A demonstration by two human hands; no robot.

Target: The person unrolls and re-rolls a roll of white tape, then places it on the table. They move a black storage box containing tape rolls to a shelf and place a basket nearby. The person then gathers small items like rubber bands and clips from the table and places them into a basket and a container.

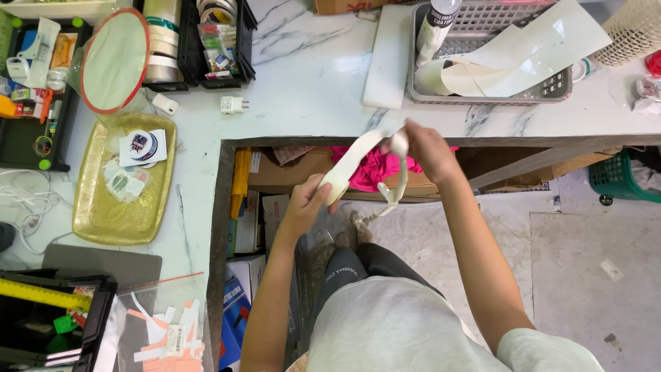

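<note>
- You have the white strip (358, 157) between both hands, held in the air in front of the marble counter (310, 89), just below its front edge and above the open space under it.
- Its long axis slants: the lower end sits in your left hand (306, 203), the upper end rises toward your right hand (427, 148), which is closer to the counter edge.
- Your left hand is clenched on the lower end, thumb pressed on top of it.
- Your right hand pinches the upper end with its fingertips; from there a narrower tail (392, 193) curls down and hangs loose between your arms.
- The strip looks thin, smooth and flexible, like paper or plastic backing; it bends without creasing. Exactly what it is made of cannot be told.
- On the counter beyond your right hand, a grey basket (558, 86) holds similar pale, curled sheets (523, 58) with a glossy face, and a spray can (437, 24) stands in its left corner.
- A flat white board (387, 55) lies just left of the basket.
- Far left of the counter, a gold tray (103, 220) with a dull metallic shine holds small stickers.
- Under the counter, behind the strip, bright pink cloth (375, 172) lies in a cardboard box.
</note>
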